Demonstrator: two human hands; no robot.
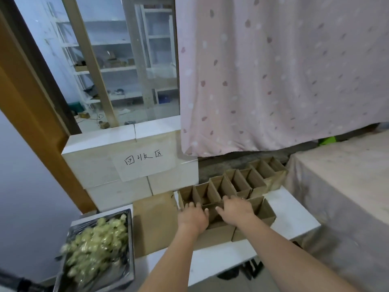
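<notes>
On cardboard box, hands, seemingly flat

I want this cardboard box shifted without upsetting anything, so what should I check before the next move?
1. Both hands on the near box: ok, left hand and right hand rest on its top edge.
2. Firm grip: cannot tell, the fingers are blurred.
3. Near box empty: cannot tell; its right compartment looks empty, the hands cover the rest.
4. Room behind: not ok, the row of divided boxes stands close.
5. Free table to the right: ok.
6. Left side: ok, the tray of pale pieces stands apart.
</notes>
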